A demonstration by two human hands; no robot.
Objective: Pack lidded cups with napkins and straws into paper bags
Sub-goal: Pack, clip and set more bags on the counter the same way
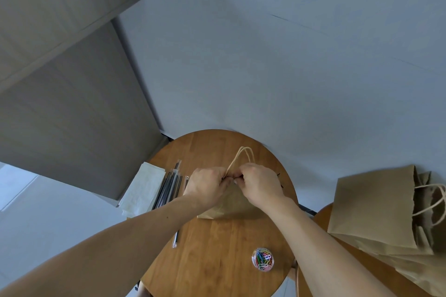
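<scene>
A brown paper bag (230, 206) stands on the round wooden table (217, 248), its twisted paper handles (243, 155) sticking up behind my hands. My left hand (207, 184) and my right hand (259, 184) meet at the bag's top edge, both pinching it together; the fingertips hide what lies between them. Wrapped black straws (169, 189) lie left of the bag, next to a stack of white napkins (144, 188). One more wrapped straw (176, 239) lies under my left forearm. No cup shows.
A small clear tub of coloured paper clips (263, 260) stands near the table's front right. A pile of flat paper bags (386, 219) with handles lies on a second wooden surface at the right. Grey wall behind, cabinet at left.
</scene>
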